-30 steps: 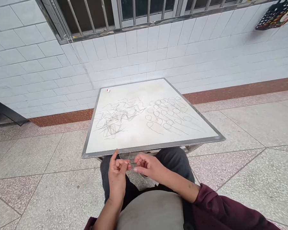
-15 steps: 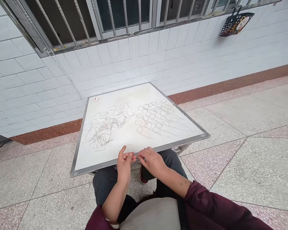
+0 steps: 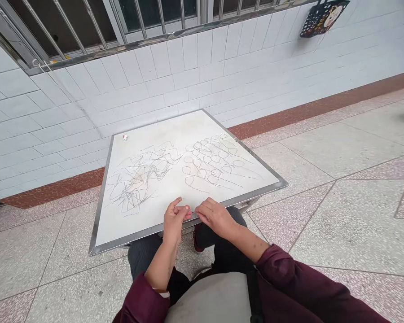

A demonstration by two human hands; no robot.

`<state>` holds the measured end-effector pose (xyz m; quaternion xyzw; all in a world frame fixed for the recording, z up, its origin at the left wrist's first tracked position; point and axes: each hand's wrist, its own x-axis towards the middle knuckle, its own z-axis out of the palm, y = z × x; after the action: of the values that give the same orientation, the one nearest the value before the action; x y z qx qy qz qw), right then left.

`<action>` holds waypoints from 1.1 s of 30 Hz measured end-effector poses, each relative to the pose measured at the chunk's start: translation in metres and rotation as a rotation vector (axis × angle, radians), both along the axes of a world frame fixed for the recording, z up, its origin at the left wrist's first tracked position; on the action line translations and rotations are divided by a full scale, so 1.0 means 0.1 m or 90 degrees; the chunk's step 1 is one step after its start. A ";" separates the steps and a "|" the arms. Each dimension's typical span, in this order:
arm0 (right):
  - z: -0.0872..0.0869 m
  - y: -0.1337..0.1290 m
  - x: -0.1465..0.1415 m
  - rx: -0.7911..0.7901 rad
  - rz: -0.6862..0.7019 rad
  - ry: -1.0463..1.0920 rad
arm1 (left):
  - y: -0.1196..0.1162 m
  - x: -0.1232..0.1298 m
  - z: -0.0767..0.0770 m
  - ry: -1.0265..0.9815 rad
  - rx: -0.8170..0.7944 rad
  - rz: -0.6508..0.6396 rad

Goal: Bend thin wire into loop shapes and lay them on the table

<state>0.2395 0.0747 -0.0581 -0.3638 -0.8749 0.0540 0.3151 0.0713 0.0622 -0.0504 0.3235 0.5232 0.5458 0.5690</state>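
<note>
Over the near edge of a white table [image 3: 168, 206] with a grey metal rim, my left hand [image 3: 175, 218] has its thumb and fingers pinched together on something too thin to make out. Just to its right, a small gap apart, my right hand [image 3: 215, 216] is also closed in a pinch, and what it grips is too small to name. Thin dark wire pieces lie in a tangled pile [image 3: 138, 179] on the table's left part. Several wire pieces with round loops and straight tails [image 3: 210, 163] lie spread on the right part.
A tiny white and red object [image 3: 125, 137] sits at the table's far left corner. Behind is a white tiled wall [image 3: 161, 94] with a barred window [image 3: 155, 18]. A dotted bag [image 3: 323, 19] hangs at the upper right. My legs are under the near edge.
A thin loop of wire that showed above my left hand is no longer visible. Both hands remain pinched close together at the near edge. The view has shifted slightly.
</note>
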 end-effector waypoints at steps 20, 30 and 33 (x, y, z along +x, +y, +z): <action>0.08 -0.25 0.08 -0.097 0.060 0.112 | -0.34 -0.02 0.18 0.063 0.030 -0.029; 0.07 -0.31 -0.04 -0.228 0.088 0.211 | -0.45 -0.07 0.21 0.090 0.052 -0.059; 0.08 -0.31 -0.01 -0.184 0.131 0.209 | -0.46 -0.08 0.18 0.098 0.046 -0.065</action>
<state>0.2383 0.0438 -0.0502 -0.3004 -0.8277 0.2688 0.3904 0.0634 0.0158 -0.0328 0.4113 0.5282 0.5080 0.5420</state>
